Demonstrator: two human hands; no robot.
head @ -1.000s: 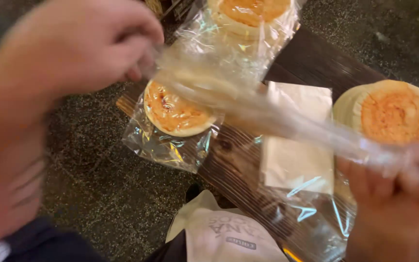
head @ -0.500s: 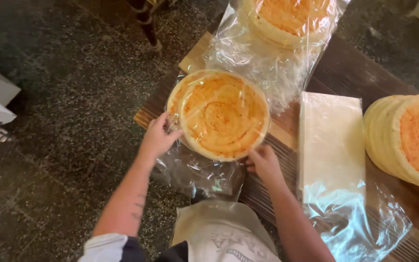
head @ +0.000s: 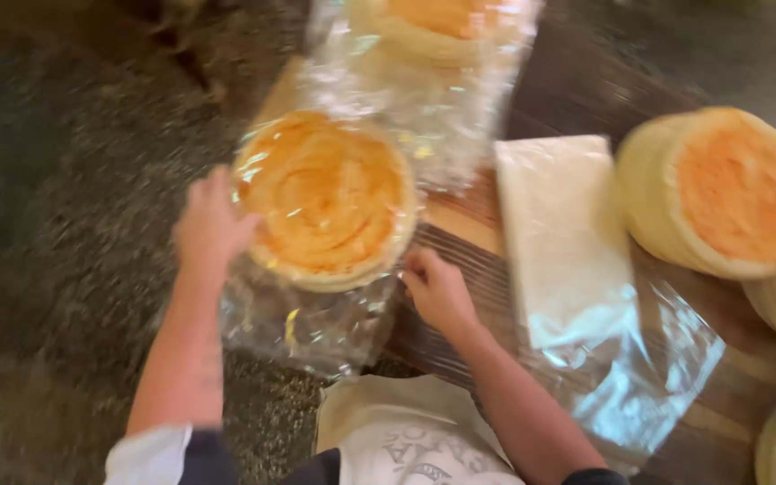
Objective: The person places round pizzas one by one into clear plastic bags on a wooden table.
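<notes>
A round flatbread topped with orange sauce [head: 327,199] lies inside a clear plastic bag [head: 303,328] at the near left edge of a dark wooden table [head: 577,85], a little left of the frame's centre. The left hand [head: 211,224] sits at the bread's nine o'clock, fingers spread and pressed flat against its rim through the film. The right hand [head: 437,289] is at the bread's five o'clock, fingers curled on the bag beside the crust; motion blur hides whether it pinches the plastic or only rests on it. The bag's open end trails toward six o'clock, hanging over the table edge above a speckled floor [head: 65,296]. At twelve o'clock from the bread lies a second bagged flatbread [head: 433,27], its wrapping overlapping the first. At three o'clock a stack of white sheets [head: 563,233] lies in loose clear film, and farther out at two to three o'clock leans a stack of unwrapped flatbreads [head: 720,193], tilted on edge.
</notes>
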